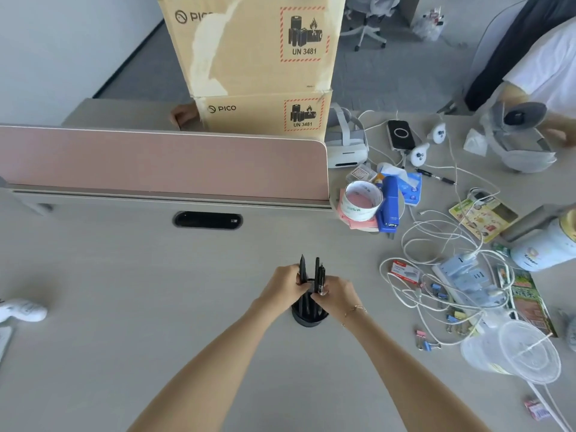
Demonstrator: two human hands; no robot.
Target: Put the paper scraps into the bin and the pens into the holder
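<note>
A black round pen holder (308, 318) stands on the pale desk, in the middle of the view. Several black pens (311, 272) stick up out of it in a bunch. My left hand (285, 283) grips the bunch from the left and my right hand (335, 291) grips it from the right, both just above the holder's rim. One more black pen (436, 177) lies loose at the back right among the cables. No bin and no paper scraps can be made out for certain.
Right of the holder lie tangled white cables (436, 266), binder clips (427, 341), a power strip (467, 275), clear plastic cups (514, 353), a blue stapler (389, 207) and a tape roll (361, 199). A pink divider (162, 163) and cardboard boxes (255, 57) stand behind. Another person sits at far right.
</note>
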